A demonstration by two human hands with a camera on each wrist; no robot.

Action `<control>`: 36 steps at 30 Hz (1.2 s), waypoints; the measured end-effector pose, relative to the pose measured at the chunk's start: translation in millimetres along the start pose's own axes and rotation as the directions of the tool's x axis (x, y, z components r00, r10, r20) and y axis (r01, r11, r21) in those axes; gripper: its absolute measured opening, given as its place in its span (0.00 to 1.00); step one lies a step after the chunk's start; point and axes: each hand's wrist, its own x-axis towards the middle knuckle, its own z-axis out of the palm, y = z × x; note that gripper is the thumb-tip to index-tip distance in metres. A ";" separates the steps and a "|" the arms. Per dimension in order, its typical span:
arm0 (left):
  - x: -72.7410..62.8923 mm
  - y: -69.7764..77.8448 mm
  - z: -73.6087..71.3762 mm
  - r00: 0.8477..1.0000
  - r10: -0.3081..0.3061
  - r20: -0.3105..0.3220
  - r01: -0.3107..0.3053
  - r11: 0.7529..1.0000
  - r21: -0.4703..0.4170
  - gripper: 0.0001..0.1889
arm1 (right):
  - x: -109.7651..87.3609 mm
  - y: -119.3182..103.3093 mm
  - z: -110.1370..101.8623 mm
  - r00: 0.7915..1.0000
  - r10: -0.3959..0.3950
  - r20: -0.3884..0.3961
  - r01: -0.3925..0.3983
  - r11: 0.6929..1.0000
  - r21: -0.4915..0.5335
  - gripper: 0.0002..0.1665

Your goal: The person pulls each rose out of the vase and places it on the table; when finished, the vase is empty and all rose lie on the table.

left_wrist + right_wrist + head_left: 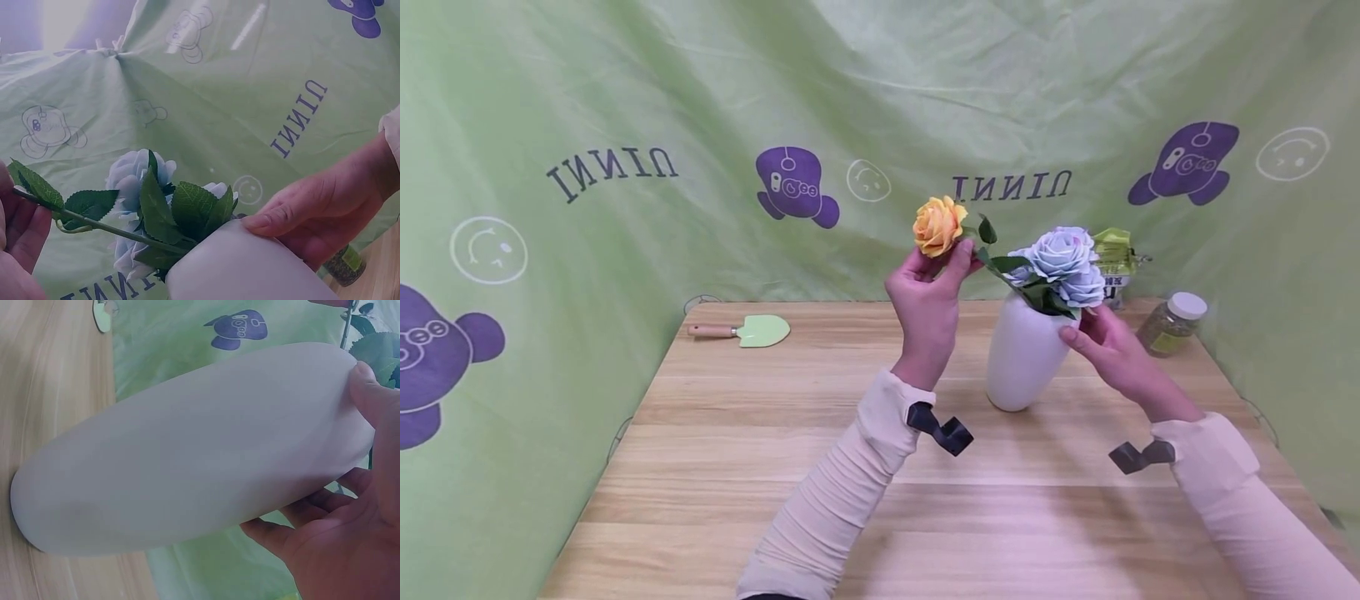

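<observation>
In the head view my left hand pinches an orange rose by its stem just below the bloom. The leafy green stem slants down into the mouth of a white vase. Pale blue roses with green leaves stand in that vase. My right hand grips the vase near its rim, thumb on the near side and fingers round the far side. The vase leans to the right, its base on the table. In the left wrist view the orange bloom is out of sight.
A small trowel with a light green blade and wooden handle lies at the table's back left. Behind the vase stands a green and white pouch. A white-lidded jar is at the right. Green printed cloth surrounds the wooden table.
</observation>
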 end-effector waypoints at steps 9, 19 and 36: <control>5.7 4.0 -4.6 0.998 0.027 -0.055 -0.029 0.999 -0.040 0.16 | 0.5 1.5 1.1 1.000 -0.008 -0.001 0.008 1.000 0.030 0.39; 11.4 6.3 -8.8 0.994 0.016 -0.107 -0.024 0.997 -0.075 0.14 | 0.1 2.4 1.2 1.000 -0.013 0.025 0.012 0.999 0.041 0.41; 20.2 12.3 -19.7 0.981 -0.001 -0.192 -0.018 0.995 -0.094 0.09 | 1.5 2.0 1.0 0.998 -0.014 0.057 0.012 0.999 0.038 0.43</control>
